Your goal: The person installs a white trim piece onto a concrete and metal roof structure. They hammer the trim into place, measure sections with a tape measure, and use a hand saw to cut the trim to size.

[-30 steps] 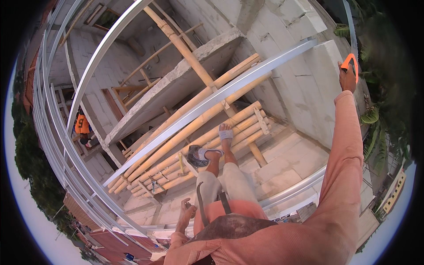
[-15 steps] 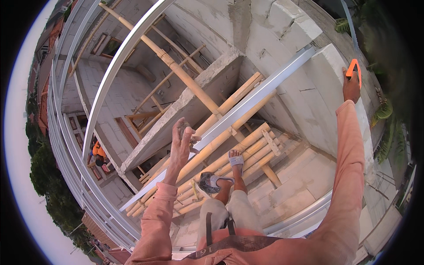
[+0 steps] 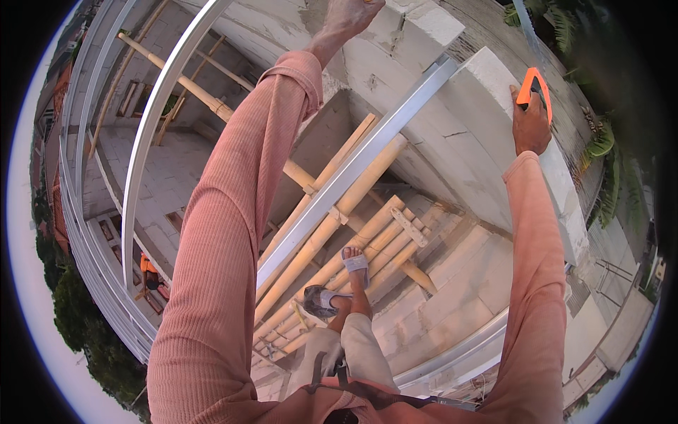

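My right hand (image 3: 531, 127) is closed around the orange handle (image 3: 534, 83) of a handsaw. The saw's long blade (image 3: 526, 25) points away toward the upper edge, beyond the block wall (image 3: 498, 85). My left hand (image 3: 347, 20) reaches far forward to the top of the view, over the far wall. Its fingers look curled and are partly cut off by the picture's edge, with a small orange spot at them. Between my arms, a silver metal channel (image 3: 360, 157) slopes from the wall top down toward my left sleeve, which hides its lower end.
Bamboo poles (image 3: 367, 240) are lashed into a platform under my sandalled feet (image 3: 355, 260). A curved-looking metal rail (image 3: 141, 148) and several more run along the left. Below lie block-walled rooms, with a person in orange (image 3: 150, 272). Fern leaves (image 3: 604, 141) grow at right.
My left hand has moved from above the metal channel's middle, up and forward to the far wall. My right hand keeps the saw; the view has shifted slightly.
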The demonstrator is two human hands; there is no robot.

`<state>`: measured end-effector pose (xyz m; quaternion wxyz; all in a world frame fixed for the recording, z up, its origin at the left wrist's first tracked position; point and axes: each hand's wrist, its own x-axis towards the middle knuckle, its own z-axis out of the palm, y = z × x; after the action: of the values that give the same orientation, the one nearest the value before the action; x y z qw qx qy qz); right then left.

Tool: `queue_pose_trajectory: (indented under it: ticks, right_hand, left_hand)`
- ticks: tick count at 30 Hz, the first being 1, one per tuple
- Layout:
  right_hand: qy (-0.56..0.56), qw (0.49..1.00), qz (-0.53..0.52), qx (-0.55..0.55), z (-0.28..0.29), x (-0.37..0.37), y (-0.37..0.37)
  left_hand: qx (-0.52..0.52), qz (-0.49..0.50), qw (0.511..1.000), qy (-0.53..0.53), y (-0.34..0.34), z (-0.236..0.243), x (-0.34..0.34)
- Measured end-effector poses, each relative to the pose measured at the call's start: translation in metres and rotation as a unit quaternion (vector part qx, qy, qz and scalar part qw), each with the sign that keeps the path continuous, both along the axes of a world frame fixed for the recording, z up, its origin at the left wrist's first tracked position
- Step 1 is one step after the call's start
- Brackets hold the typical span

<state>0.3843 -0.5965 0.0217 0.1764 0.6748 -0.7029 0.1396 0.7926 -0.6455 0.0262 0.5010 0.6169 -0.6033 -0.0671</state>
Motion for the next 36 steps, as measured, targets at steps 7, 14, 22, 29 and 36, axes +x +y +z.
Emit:
queue_pose_trajectory:
  ticks: [7, 14, 22, 29, 36]
  right_hand:
    - [-0.020, 1.000, 0.000, 0.013, -0.004, 0.017, -0.001]
    - [-0.009, 1.000, -0.018, 0.011, -0.001, -0.014, -0.007]
    - [-0.028, 0.993, -0.054, 0.103, 0.001, -0.029, -0.013]
    - [-0.081, 0.992, -0.031, 0.088, -0.006, -0.014, -0.005]
    - [-0.072, 0.992, -0.033, 0.096, -0.008, -0.014, -0.006]
  left_hand:
    - [-0.051, 0.009, 0.969, -0.241, -0.121, 0.010, 0.049]
    - [-0.055, 0.055, 0.970, -0.231, -0.123, -0.010, 0.008]
    - [-0.039, 0.019, 0.977, -0.208, -0.124, -0.009, 0.010]
    - [0.014, 0.003, 0.982, -0.188, -0.118, -0.010, 0.018]
    - [0.000, 0.009, 0.975, -0.220, -0.121, -0.013, 0.018]
